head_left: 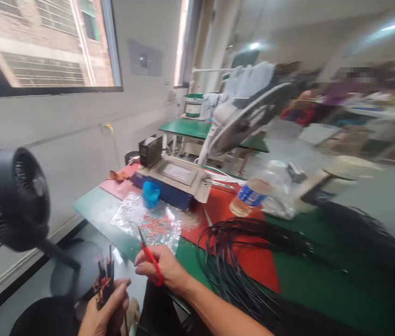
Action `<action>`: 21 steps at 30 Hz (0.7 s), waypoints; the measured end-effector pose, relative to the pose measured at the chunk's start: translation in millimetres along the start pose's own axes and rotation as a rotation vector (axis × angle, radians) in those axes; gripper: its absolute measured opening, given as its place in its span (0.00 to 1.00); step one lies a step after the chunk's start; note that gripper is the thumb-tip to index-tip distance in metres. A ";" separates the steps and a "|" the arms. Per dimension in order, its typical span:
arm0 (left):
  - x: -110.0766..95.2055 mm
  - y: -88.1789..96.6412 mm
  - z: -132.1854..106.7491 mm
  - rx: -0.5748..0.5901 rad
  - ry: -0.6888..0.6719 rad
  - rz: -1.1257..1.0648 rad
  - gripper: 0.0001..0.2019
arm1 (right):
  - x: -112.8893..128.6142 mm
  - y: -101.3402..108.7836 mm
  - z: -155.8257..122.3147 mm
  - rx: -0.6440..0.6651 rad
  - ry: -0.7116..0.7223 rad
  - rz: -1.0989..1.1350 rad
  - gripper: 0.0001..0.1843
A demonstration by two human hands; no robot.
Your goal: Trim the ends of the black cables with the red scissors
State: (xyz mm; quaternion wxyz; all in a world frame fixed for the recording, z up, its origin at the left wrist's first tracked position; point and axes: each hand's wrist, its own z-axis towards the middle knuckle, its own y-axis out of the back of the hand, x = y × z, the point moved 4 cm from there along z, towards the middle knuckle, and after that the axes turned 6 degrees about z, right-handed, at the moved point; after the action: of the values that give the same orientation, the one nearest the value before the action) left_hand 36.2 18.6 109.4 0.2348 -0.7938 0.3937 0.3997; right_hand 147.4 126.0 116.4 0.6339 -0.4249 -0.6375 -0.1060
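Note:
My left hand (108, 305), low in the view, is closed around a bundle of black cables (107, 277). Reddish, copper-coloured strands show among the upright cable ends. To its right, my right hand (164, 268) grips red-handled scissors (151, 256), their narrow dark tip pointing up and away. A gap separates the scissors from the cables. Beyond the right hand, small orange-red bits (155, 225) lie scattered on a clear plastic sheet (127, 212), where a blue cup (151, 194) also stands. A large heap of black cables (232, 261) spreads over the table to the right.
The green table (306, 289) carries a red mat (264, 266), a blue-sided device (169, 191) with a metal top, and a bottle (250, 196) with a blue label. A black fan (22, 196) stands at left, a grey fan (243, 121) behind the table. A blurred person appears far right.

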 end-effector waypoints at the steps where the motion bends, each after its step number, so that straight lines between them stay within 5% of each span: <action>1: -2.8 -1.7 1.0 0.015 -0.021 -0.013 0.23 | 0.5 -0.2 -0.9 0.045 -0.007 -0.012 0.19; 10: 2.8 -9.1 0.7 0.272 -0.011 0.079 0.18 | -4.4 -11.4 -9.2 0.197 -0.005 -0.090 0.21; 21: -0.8 -11.5 -0.7 0.058 -0.074 -0.068 0.18 | -11.8 -9.4 -6.7 -0.011 -0.023 -0.017 0.23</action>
State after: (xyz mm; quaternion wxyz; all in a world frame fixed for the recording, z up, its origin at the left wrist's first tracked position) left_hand 45.6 25.2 111.2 0.2856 -0.7843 0.3689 0.4090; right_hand 143.9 110.9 110.8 0.6234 -0.4240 -0.6477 -0.1098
